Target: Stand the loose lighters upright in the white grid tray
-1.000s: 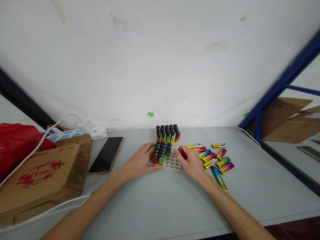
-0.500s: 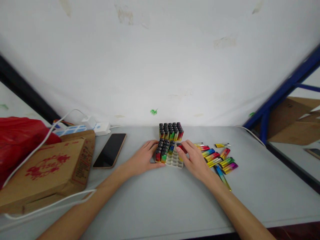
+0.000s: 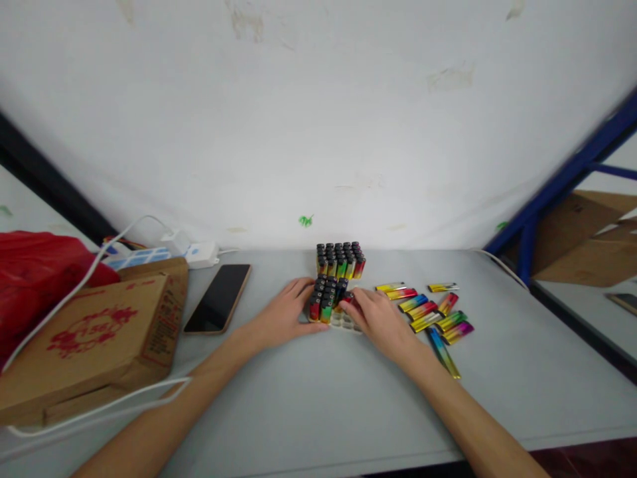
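Note:
A pale tray (image 3: 344, 321) with round sockets stands on the table. Upright lighters (image 3: 322, 302) with black tops fill its left part, and a dark blue one (image 3: 341, 285) stands beside them. My left hand (image 3: 281, 313) grips the tray's left side, fingers behind and thumb along the front edge. Between the thumb and fingers of my right hand (image 3: 379, 317) is a red lighter (image 3: 347, 298), held upright over the sockets by the filled rows. Whether its base sits in a socket is hidden. My right hand covers the tray's right side.
Behind the tray stands a block of upright lighters (image 3: 341, 260) near the wall. Loose shiny lighters (image 3: 422, 311) lie to the right. Leftward are a phone (image 3: 219, 299), a cardboard box (image 3: 104, 332), a red bag (image 3: 44, 272), a power strip (image 3: 202, 255) and a white cable (image 3: 99, 405).
My right hand has moved left and slightly down with the red lighter, bringing it close to the filled rows. My left hand keeps its place on the tray.

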The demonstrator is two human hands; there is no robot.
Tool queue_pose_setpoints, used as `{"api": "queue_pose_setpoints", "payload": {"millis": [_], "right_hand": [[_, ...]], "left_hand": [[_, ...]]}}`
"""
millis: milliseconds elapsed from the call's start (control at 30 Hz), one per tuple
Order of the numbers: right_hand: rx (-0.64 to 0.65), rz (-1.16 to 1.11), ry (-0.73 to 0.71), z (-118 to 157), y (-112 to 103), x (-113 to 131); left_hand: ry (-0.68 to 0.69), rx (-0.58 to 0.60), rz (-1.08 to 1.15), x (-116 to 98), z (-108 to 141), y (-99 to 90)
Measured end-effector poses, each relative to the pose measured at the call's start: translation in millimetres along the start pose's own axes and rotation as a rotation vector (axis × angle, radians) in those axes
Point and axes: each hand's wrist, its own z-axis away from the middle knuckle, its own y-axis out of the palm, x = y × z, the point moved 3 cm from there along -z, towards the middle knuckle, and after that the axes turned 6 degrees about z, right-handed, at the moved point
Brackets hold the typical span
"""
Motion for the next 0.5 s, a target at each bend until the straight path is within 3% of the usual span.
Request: {"api": "queue_pose_setpoints", "payload": {"millis": [133, 500], "right_hand": [[0.035, 0.103, -0.016, -2.0, 1.1, 0.9], [0.013, -0.045, -0.039, -0.5, 1.6, -3.3]], "left_hand": [[-0.003, -0.011, 0.007, 1.1, -0.1, -0.2], [-0.011, -0.018, 0.031, 1.2, -0.7, -1.5]]}}
